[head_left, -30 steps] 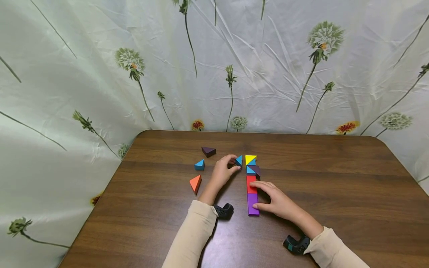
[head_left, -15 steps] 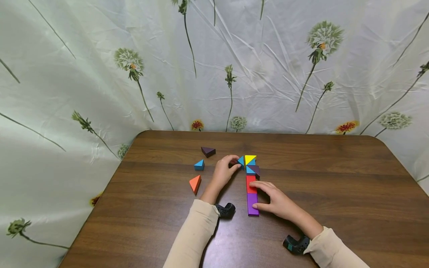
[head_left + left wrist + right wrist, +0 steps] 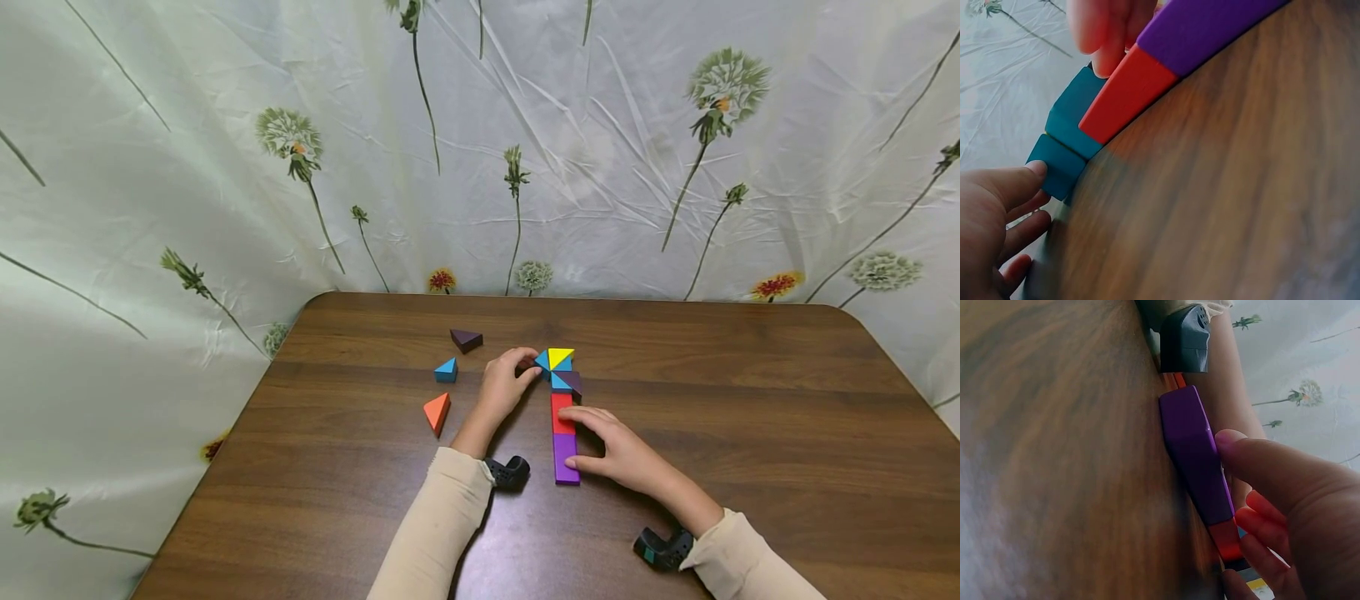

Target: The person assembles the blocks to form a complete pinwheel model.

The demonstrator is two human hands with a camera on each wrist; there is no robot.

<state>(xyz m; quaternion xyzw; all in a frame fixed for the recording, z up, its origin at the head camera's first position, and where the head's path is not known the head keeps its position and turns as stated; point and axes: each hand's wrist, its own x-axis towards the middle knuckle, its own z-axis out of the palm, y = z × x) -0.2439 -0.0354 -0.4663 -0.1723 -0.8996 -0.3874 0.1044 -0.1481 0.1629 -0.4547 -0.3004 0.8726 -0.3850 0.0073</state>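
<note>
My left hand (image 3: 501,387) pinches a blue triangular block (image 3: 543,361) between thumb and fingers, at the left side of a yellow triangular block (image 3: 560,356). In the left wrist view, the thumb lies on this blue block (image 3: 1057,167), which sits right against its blue neighbour (image 3: 1075,109). Below the yellow piece, another blue triangle (image 3: 559,384) and a dark triangle (image 3: 572,380) form a square. A red block (image 3: 562,423) and a purple block (image 3: 566,450) continue the column toward me. My right hand (image 3: 626,450) rests there, thumb on the purple block and fingertips on the red one.
Left of the column lie a dark triangular block (image 3: 467,340), a blue one (image 3: 446,370) and an orange one (image 3: 437,413) on the wooden table (image 3: 315,500). A flower-printed cloth (image 3: 600,167) hangs behind the table. Each wrist carries a black device.
My left hand has slid the blue triangular block rightward, closing the gap to the yellow piece. The right hand and the rest of the column have stayed in place.
</note>
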